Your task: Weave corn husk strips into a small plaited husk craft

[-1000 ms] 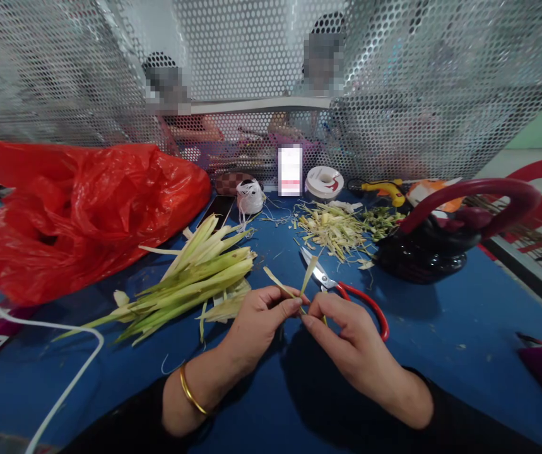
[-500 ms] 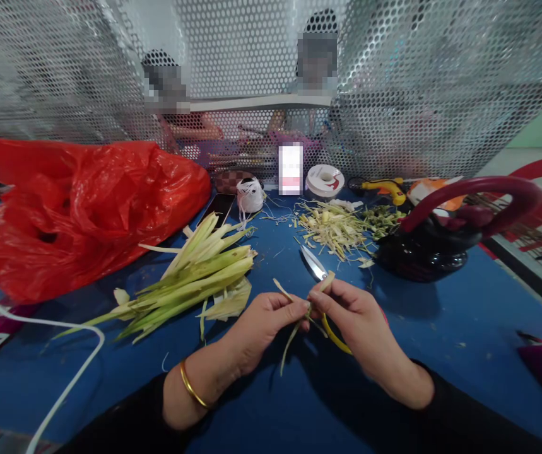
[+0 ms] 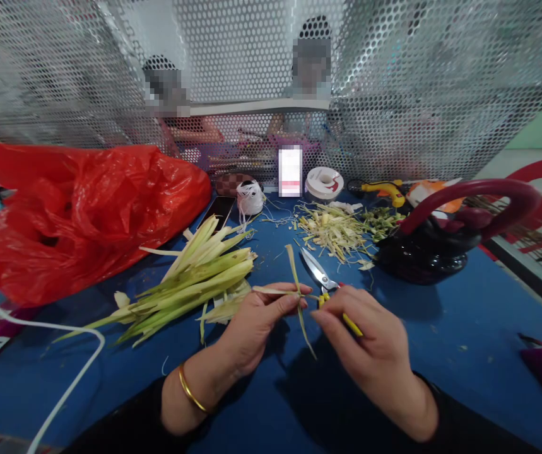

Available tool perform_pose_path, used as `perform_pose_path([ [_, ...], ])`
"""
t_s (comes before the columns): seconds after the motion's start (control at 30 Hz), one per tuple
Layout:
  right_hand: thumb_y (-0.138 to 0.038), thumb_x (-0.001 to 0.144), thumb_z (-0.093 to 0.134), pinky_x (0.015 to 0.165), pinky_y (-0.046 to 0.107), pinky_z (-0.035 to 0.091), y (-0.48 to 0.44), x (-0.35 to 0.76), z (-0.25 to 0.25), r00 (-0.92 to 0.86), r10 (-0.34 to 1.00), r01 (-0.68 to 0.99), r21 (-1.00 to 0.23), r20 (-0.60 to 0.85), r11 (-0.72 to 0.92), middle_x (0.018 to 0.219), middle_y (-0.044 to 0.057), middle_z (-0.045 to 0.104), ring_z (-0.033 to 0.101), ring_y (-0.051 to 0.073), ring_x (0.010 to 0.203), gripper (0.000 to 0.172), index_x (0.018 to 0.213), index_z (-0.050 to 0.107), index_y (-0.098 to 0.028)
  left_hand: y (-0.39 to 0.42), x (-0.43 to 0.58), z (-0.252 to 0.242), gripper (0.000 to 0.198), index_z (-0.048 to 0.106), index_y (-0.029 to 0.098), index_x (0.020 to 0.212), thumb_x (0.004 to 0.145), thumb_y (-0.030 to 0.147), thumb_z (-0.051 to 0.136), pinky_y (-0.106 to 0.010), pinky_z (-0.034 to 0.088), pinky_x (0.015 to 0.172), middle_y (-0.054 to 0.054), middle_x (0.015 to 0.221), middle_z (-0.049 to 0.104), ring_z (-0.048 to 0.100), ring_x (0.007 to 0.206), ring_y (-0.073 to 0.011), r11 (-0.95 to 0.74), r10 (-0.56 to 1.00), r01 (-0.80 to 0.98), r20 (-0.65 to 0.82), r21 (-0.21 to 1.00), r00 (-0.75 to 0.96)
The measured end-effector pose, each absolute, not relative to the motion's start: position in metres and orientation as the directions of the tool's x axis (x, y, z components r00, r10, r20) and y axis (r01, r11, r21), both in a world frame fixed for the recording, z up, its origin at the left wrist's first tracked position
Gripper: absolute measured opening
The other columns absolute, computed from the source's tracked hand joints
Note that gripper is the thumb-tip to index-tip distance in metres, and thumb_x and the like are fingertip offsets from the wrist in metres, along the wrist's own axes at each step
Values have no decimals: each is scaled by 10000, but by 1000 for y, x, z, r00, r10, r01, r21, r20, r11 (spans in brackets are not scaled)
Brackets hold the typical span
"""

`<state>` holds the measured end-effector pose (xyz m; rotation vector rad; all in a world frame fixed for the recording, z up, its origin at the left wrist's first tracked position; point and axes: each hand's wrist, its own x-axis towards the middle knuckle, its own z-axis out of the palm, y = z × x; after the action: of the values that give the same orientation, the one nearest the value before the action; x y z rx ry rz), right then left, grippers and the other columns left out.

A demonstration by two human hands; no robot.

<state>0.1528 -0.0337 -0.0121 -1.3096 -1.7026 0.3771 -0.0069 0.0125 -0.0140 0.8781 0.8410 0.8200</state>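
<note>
My left hand [image 3: 256, 325], a gold bangle on its wrist, pinches thin corn husk strips [image 3: 293, 268] that cross at its fingertips. One strip points up, one hangs down and one lies sideways toward my right hand [image 3: 370, 340]. That hand's thumb and index finger are pressed together just right of the strips; whether they grip a strip's end cannot be made out. Under my right hand lie scissors [image 3: 317, 271] with yellow inside the handles, blades pointing away, the handles partly hidden. Left of my left hand is a pile of green and pale corn husks [image 3: 195, 284].
A red plastic bag [image 3: 86, 214] fills the back left. White string [image 3: 250, 198], a lit phone [image 3: 290, 170], a ribbon spool [image 3: 324, 183] and husk scraps [image 3: 332, 227] line the back. A dark kettle-like vessel [image 3: 424, 258] stands right. A white cable [image 3: 86, 326] crosses the left.
My hands have moved apart, the right one shifting right and down. The strips in my left hand have turned, one now pointing upward. More of the scissors shows.
</note>
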Motion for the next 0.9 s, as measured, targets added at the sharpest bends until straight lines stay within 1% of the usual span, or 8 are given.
perform_pose_path([
  [0.1, -322, 879, 653, 626, 319, 360, -38, 148, -16, -161, 889, 658, -625, 428, 420, 666, 3, 579, 526, 165, 630, 158, 788, 624, -197, 12, -6, -12, 171, 774, 185, 883, 729, 260, 782, -258, 440, 789, -37, 813, 710, 607, 794, -145, 398, 873, -275, -269, 875, 407],
  [0.23, -204, 929, 553, 647, 312, 356, -36, 145, -23, -215, 895, 634, -640, 392, 433, 660, 1, 563, 512, 150, 635, 250, 679, 539, -199, 10, -5, -14, 142, 773, 166, 846, 714, 219, 788, -244, 441, 770, -39, 824, 712, 601, 783, -136, 394, 879, -276, -271, 877, 392],
  [0.43, -131, 908, 510, 661, 316, 362, -35, 146, -20, -338, 822, 600, -568, 459, 563, 658, 6, 545, 476, 145, 628, 269, 648, 505, -197, 6, -4, -19, 135, 773, 152, 812, 690, 209, 786, -237, 429, 727, -31, 746, 687, 568, 713, -120, 452, 860, -321, -310, 832, 406],
  [0.57, -141, 918, 494, 666, 325, 359, -38, 146, -17, -354, 803, 598, -544, 480, 589, 654, 6, 534, 465, 148, 625, 256, 669, 518, -193, 8, -5, -17, 161, 767, 150, 822, 692, 241, 792, -251, 434, 728, -33, 737, 682, 566, 696, -123, 453, 858, -310, -315, 836, 406],
  [0.7, -214, 947, 488, 669, 329, 366, -37, 152, -14, -155, 845, 620, -616, 512, 487, 710, 18, 561, 497, 169, 679, 179, 786, 562, -192, 13, -7, -13, 211, 768, 161, 895, 764, 325, 749, -242, 439, 771, -30, 743, 691, 582, 729, -121, 436, 866, -317, -296, 842, 402],
  [0.77, -266, 951, 508, 697, 325, 393, -31, 154, -15, -46, 893, 612, -694, 448, 379, 821, 43, 593, 534, 189, 775, 125, 882, 577, -189, 13, -7, -13, 235, 770, 153, 885, 767, 355, 743, -239, 444, 767, -34, 733, 693, 586, 726, -122, 449, 860, -326, -303, 832, 411],
  [0.83, -323, 947, 527, 708, 318, 413, -26, 155, -19, -59, 941, 573, -761, 332, 304, 846, 43, 605, 551, 195, 806, 154, 883, 583, -195, 13, -7, -13, 243, 771, 145, 838, 748, 371, 756, -239, 448, 748, -41, 732, 700, 590, 712, -124, 455, 856, -323, -309, 830, 414],
  [0.9, -348, 944, 525, 666, 301, 411, -22, 154, -23, -118, 963, 543, -797, 242, 266, 755, 16, 591, 542, 180, 731, 220, 783, 563, -204, 12, -6, -14, 244, 772, 145, 800, 740, 381, 758, -249, 454, 747, -53, 747, 716, 601, 716, -134, 461, 852, -303, -321, 834, 413],
])
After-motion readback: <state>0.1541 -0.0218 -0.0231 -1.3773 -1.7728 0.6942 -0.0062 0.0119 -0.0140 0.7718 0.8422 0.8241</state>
